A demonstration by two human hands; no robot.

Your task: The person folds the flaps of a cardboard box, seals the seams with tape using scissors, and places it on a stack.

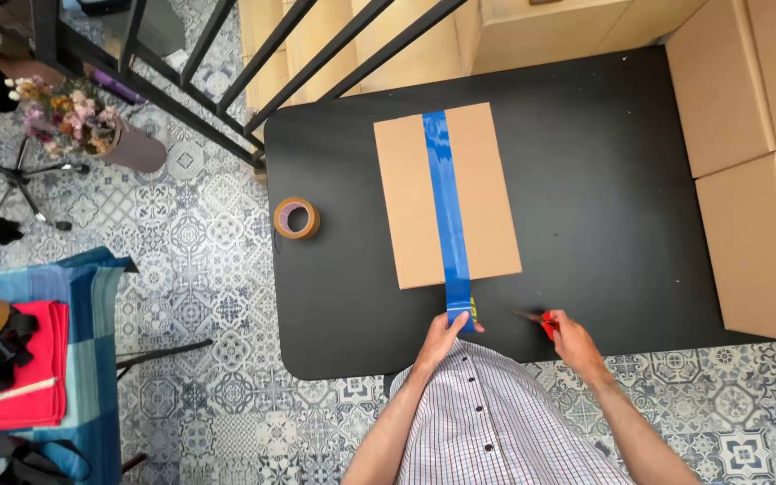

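Head view | one cardboard box (446, 193) | left hand (443, 337) pinches blue tape (447, 207) | right hand (569, 337) grips red scissors (536, 319)

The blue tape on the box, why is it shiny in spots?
Head view: daylight glares off the glossy blue tape, strongest near its far end; the black table shows a soft sheen; the red tool in the right hand looks slightly blurred.
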